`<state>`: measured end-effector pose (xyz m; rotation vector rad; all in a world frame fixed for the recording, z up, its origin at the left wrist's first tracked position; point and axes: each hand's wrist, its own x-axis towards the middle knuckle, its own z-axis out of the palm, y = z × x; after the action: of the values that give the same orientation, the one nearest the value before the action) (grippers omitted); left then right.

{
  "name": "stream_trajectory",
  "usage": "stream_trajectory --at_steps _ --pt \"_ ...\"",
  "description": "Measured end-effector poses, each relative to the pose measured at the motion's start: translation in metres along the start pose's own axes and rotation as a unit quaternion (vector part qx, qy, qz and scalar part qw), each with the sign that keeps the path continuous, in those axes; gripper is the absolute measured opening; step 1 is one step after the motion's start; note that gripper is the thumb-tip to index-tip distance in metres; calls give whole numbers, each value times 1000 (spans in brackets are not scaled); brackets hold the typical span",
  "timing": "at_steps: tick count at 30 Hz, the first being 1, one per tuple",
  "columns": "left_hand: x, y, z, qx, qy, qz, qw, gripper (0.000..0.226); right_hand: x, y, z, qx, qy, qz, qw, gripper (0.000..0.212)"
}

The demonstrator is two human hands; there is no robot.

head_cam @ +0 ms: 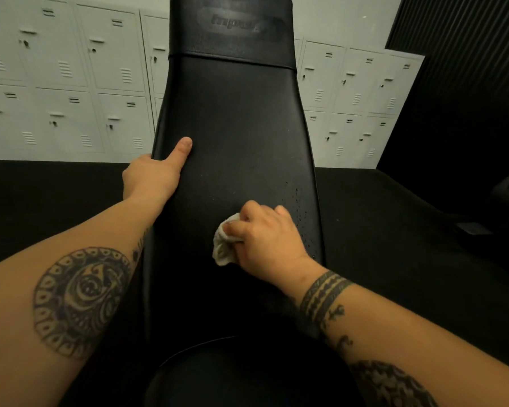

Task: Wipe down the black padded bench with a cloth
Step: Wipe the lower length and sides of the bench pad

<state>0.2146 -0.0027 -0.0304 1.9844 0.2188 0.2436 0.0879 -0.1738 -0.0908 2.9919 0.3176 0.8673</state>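
Right hand (265, 242) around cloth (222, 251) on bench (232, 127)

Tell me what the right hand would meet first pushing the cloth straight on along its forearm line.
The cloth would cross bare bench pad first, then probably reach the left hand holding the pad's left edge; exact line is hard to judge.

Left hand (152, 175) thumb straight, fingers hidden — right hand (266, 240) fingers curled, gripping.
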Motion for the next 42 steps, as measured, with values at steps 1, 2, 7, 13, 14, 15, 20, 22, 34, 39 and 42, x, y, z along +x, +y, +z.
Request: stream_trajectory --at_steps 1,2,7,13,14,15,20,22,34,39,42 --pt "0 0 -1 -2 1 -2 1000 108 5 4 -1 -9 19 25 999 20" --pt "0 0 -1 -6 1 -1 1000 108 14 8 -2 -11 44 63 997 20" --pt "0 -1 0 -10 6 -1 1000 111 41 -5 -2 41 73 166 983 18" --pt "1 -2 0 -12 1 3 1000 111 -19 12 2 27 23 44 998 22" --pt "2 -2 0 -13 2 2 1000 113 -16 23 0 19 42 72 996 23" --pt "2 -2 0 -11 4 2 1000 114 -9 34 -3 11 70 105 992 24" --pt "4 -3 3 3 14 3 1000 114 40 56 -23 13 95 221 970 26" --pt "3 -3 3 4 10 1 1000 113 33 48 -17 22 99 188 977 24" --pt "1 1 3 18 7 -3 1000 112 40 53 -28 -1 59 197 979 33" --pt "-1 3 1 24 9 -1 1000 108 0 51 -11 17 46 95 994 24" --pt "1 6 -4 36 -15 -7 999 109 17 64 -22 7 84 159 984 25"
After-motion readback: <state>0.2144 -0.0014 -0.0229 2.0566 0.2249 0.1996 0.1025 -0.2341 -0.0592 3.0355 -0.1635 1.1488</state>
